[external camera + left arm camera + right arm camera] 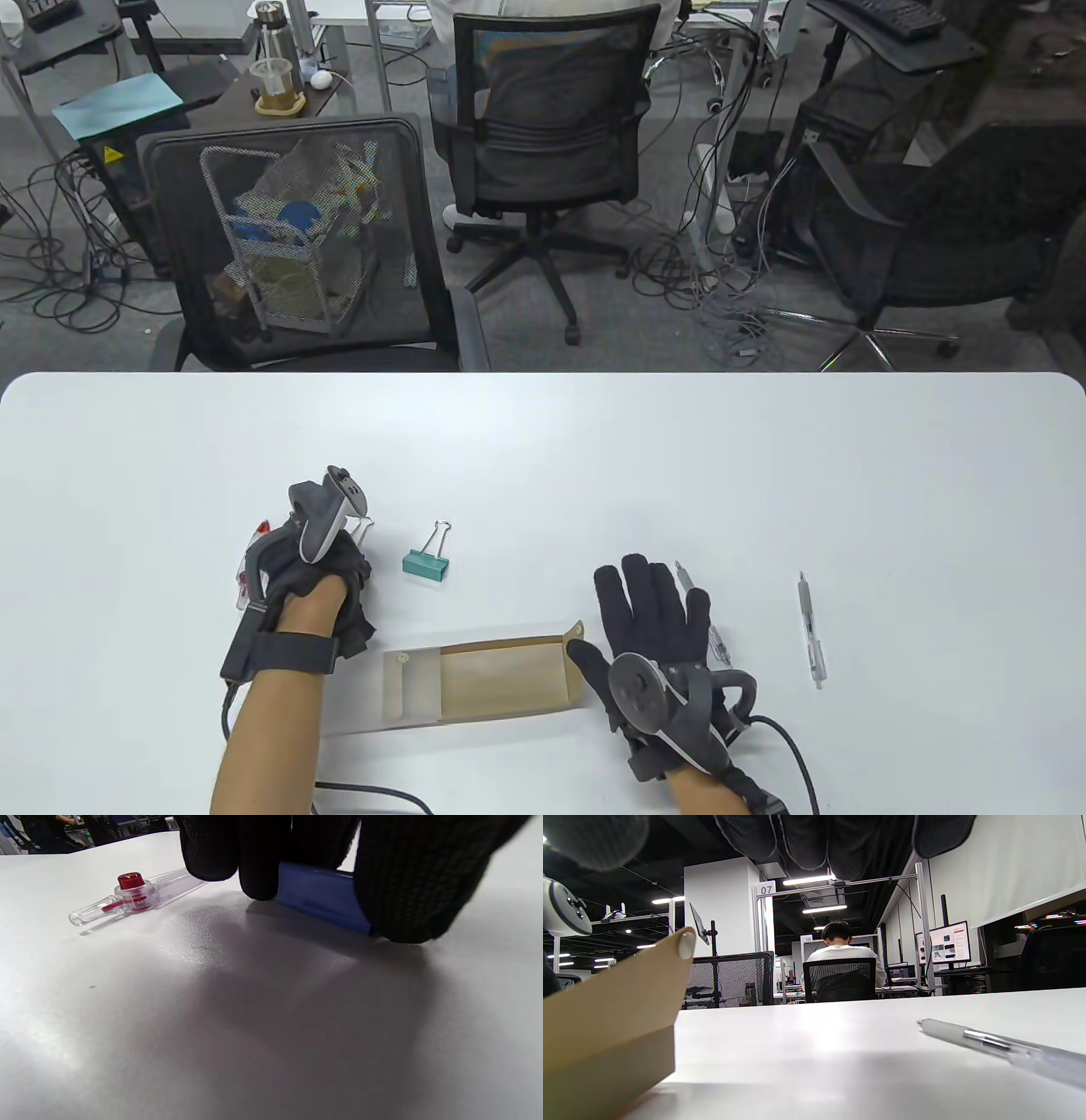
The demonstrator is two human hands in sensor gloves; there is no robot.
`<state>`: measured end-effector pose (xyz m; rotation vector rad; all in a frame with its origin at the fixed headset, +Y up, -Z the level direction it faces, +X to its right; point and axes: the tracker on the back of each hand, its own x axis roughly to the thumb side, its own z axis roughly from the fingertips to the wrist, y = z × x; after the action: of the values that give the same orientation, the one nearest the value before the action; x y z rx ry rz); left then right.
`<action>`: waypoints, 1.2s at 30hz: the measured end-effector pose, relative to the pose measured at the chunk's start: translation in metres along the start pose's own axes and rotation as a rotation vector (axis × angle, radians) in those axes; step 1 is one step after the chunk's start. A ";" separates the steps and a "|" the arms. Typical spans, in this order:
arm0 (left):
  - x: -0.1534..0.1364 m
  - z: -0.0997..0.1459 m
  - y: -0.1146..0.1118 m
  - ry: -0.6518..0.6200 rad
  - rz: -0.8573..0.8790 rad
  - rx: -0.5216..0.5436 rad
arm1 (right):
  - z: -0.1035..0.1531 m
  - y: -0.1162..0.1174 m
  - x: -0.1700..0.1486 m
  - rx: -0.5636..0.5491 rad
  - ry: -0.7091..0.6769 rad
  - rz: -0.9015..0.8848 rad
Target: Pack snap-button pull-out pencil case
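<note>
pencil case (484,679), a flat brown kraft sleeve with a translucent snap-button drawer pulled out leftward, lies lengthwise left-to-right on the table (764,475) between the hands. right hand (657,624) rests open and flat, thumb touching the case's raised flap; left hand (318,586) curls over what seems a blue binder clip (322,895), grip unclear.

Colours on the table, as you see them now:
Your gloves are black knit, both left hand (327,586) & right hand (653,615); trackers grey/dark. Pencil case (488,679) is kraft brown w/ a frosted clear sleeve & pale snap buttons. Binder clip (427,560) is teal w/ silver wire handles. Under your left fingers (263,853) there's a blue clip (322,902). Clear plastic piece (127,897) has a red centre. Pens (812,628) are clear/silver. Table (764,475) plain white.
</note>
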<state>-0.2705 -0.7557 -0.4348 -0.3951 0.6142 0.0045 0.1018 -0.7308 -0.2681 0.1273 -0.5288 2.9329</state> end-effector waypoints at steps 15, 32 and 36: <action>-0.045 0.045 0.016 -0.282 0.334 0.162 | 0.000 0.001 0.002 0.006 -0.005 0.005; -0.048 0.189 -0.051 -1.017 0.157 0.206 | -0.002 0.003 0.000 0.048 0.015 0.048; -0.049 0.192 -0.050 -1.010 0.142 0.234 | -0.001 -0.007 0.009 0.054 -0.014 0.028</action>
<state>-0.1969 -0.7268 -0.2463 -0.0838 -0.3570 0.2522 0.0942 -0.7226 -0.2659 0.1489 -0.4571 2.9765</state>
